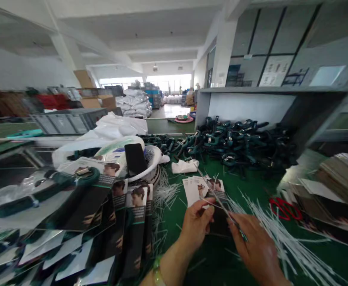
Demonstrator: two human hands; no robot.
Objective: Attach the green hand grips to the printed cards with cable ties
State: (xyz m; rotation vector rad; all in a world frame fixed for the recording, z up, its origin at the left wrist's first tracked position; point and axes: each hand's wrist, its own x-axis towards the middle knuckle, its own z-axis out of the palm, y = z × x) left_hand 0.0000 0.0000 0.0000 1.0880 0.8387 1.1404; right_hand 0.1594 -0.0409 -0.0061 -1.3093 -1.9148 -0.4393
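My left hand is closed in a pinch, its fingertips at a thin white cable tie. My right hand, to its right, is closed around a long thin grey stick-like tool with a dark green end near the palm; its exact kind is unclear. Beneath and just beyond both hands lie printed cardboard cards, partly covered by my fingers. Loose white cable ties spread over the green tabletop on the right, and more lie to the left.
Dark green looped items with metal clips are heaped at the back, beneath a grey shelf. Red-handled scissors lie near stacked cards on the right. Carded items pile up at left, beside a white basin bearing a black phone.
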